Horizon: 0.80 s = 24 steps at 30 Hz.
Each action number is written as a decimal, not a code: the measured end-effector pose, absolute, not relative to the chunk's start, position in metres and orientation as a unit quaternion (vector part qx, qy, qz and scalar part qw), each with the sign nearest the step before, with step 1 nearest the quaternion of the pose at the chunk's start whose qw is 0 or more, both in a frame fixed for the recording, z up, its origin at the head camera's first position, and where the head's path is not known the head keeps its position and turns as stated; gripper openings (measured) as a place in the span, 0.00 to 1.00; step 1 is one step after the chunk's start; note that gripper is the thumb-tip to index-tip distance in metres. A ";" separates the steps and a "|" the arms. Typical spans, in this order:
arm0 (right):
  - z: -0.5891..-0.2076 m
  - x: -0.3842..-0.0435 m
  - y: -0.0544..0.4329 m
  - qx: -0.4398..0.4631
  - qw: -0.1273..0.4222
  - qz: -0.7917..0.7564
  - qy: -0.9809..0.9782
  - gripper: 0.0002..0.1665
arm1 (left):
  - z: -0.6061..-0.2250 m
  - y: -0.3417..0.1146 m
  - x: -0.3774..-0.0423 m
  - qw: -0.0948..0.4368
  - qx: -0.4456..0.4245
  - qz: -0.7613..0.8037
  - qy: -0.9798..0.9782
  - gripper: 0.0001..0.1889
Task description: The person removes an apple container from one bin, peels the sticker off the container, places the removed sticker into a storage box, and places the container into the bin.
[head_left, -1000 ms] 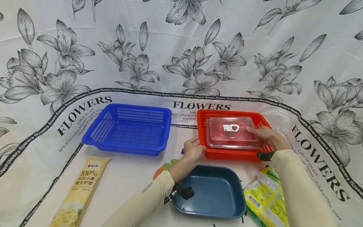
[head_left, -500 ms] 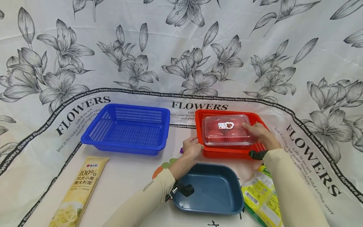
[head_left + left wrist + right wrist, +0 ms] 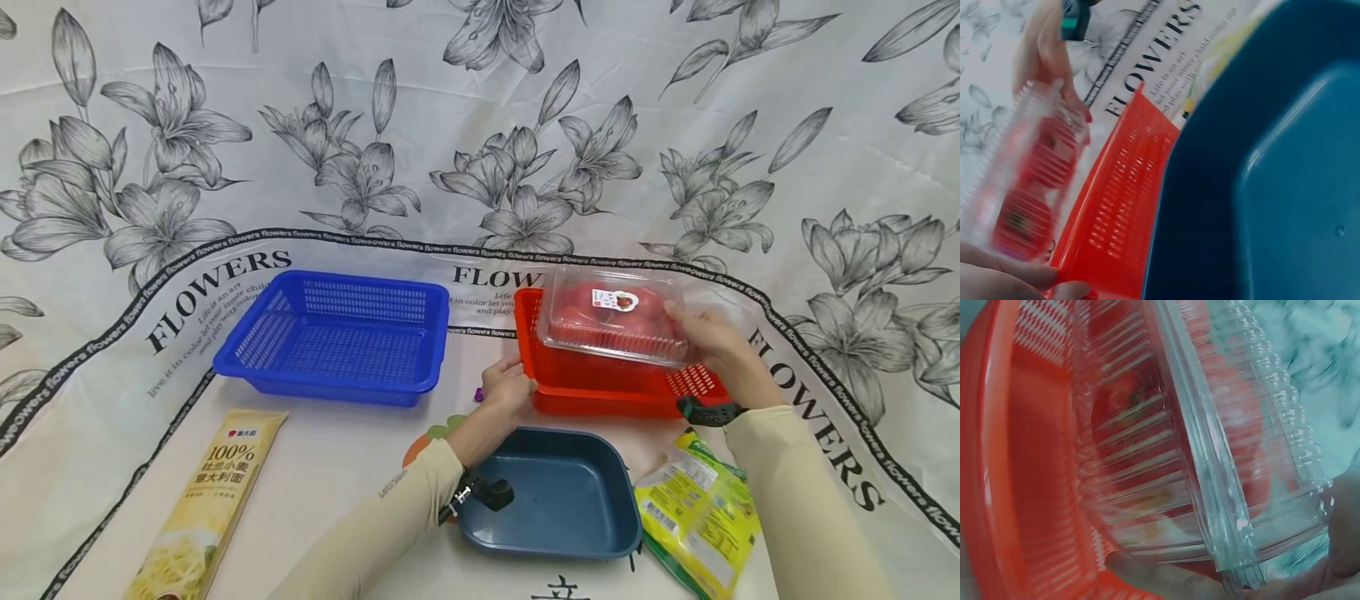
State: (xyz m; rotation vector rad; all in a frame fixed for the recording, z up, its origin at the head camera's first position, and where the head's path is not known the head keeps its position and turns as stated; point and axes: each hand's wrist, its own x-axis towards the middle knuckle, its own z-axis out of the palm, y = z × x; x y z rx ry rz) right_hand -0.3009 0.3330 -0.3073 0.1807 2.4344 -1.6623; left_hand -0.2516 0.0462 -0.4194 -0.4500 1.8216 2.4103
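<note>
My right hand (image 3: 712, 337) grips the right end of a clear plastic clamshell box (image 3: 615, 315) with a white label and red round fruits inside. The box is tilted and overlaps the back of the red basket (image 3: 600, 383) in the head view. From the right wrist, the box's ribbed side (image 3: 1141, 456) shows close by, with the thumb and fingers at its end. My left hand (image 3: 508, 392) pinches the basket's left rim near the front corner; in the left wrist view its fingertips (image 3: 1072, 289) sit on that red rim.
A blue basket (image 3: 352, 333) stands at the left. A dark blue tub (image 3: 555, 500) lies below my left forearm. A yellow pasta pack (image 3: 213, 500) is at the front left, a yellow-green bag (image 3: 701, 517) at the right. Flowered cloth (image 3: 510, 150) hangs behind.
The clamshell box has risen from inside the red basket with my right hand and tilted, its far edge now above the basket's back rim. My left hand stays on the basket rim.
</note>
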 end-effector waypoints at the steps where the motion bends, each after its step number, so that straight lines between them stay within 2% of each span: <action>1: -0.302 -0.298 0.330 0.061 0.092 -0.560 0.821 0.26 | -0.419 0.046 -0.252 0.045 -0.149 0.791 0.592 0.33; 10: -0.267 -0.273 0.291 0.015 0.100 -0.556 0.825 0.28 | -0.418 0.039 -0.251 0.056 -0.147 0.801 0.577 0.32; 15: -0.257 -0.260 0.265 -0.013 0.101 -0.556 0.825 0.29 | -0.418 0.021 -0.247 0.086 -0.134 0.810 0.565 0.30; 22: -0.255 -0.238 0.235 -0.042 0.103 -0.547 0.829 0.26 | -0.399 -0.034 -0.209 0.093 -0.090 0.852 0.507 0.26; 24: -0.257 -0.231 0.228 -0.048 0.100 -0.538 0.836 0.30 | -0.392 -0.053 -0.194 0.076 -0.086 0.858 0.500 0.23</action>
